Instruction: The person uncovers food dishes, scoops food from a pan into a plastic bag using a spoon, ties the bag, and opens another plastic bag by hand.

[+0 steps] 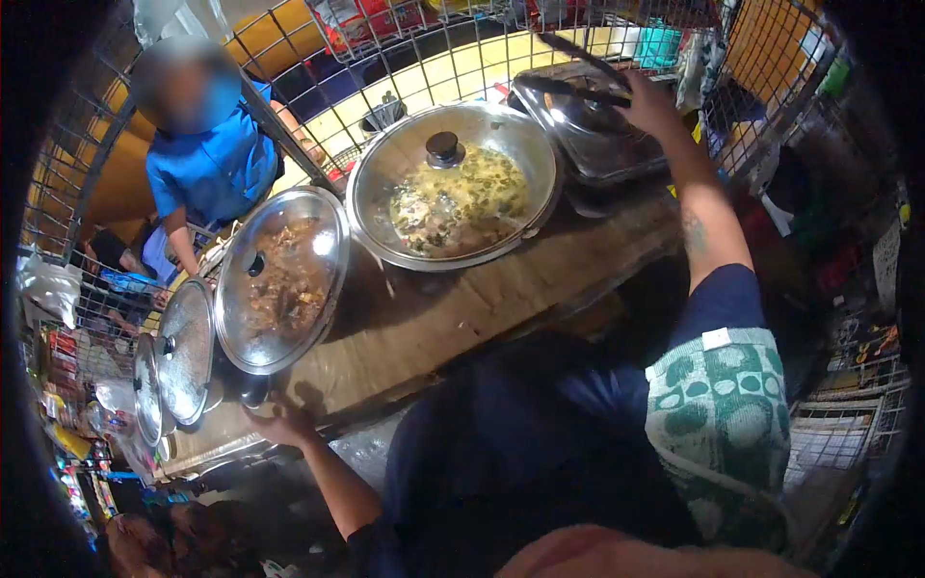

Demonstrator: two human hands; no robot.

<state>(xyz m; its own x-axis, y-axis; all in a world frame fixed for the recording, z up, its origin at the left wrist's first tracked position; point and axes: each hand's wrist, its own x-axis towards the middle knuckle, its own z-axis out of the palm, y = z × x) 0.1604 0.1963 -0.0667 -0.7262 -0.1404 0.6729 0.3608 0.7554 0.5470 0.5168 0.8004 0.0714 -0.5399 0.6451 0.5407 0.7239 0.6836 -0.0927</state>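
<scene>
My right hand (651, 104) is closed around black tongs (590, 67), whose two arms spread to the left above a rectangular metal pan with a shiny lid (578, 120). My left hand (277, 425) is at the counter's front edge, fingers apart and holding nothing. It is nearest to a round pan with a glass lid (282, 279) and brown meat stew inside. Between my hands sits a larger round pan (453, 188), its glass lid showing yellowish food with green leaves. Further left are two more glass-lidded pots, one of them a pot (184, 352) with clouded glass.
A wire grille (462, 48) runs behind the wooden counter (434, 328). Beyond it at the left stands a person in a blue shirt (217, 164). A green-and-white patterned towel (718, 414) hangs at my right shoulder. A plastic bag (50, 289) hangs far left.
</scene>
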